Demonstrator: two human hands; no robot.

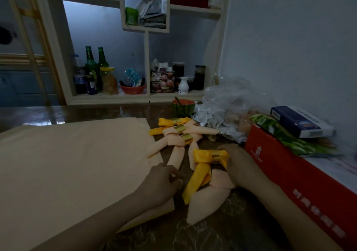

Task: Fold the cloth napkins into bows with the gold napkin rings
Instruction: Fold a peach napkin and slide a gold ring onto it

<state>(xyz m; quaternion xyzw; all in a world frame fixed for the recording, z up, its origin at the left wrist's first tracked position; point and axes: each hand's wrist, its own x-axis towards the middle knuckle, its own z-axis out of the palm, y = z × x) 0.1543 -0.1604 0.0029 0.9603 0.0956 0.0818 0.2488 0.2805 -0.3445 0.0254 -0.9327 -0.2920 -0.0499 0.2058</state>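
Closest to me, a peach bow lies on the glossy table, its tail pointing back at the person. The yellow bow rests partly across it. The right hand grips the yellow bow's right loop just beside the gold napkin ring. The left hand sits curled at the edge of the stack of flat napkins; whether it pinches anything I cannot tell. A one-sided tug could drag the loop through the ring and undo the bow. Its tails might also snag the peach one underneath. The finished bows crowd close behind, and the red box hems in the right.
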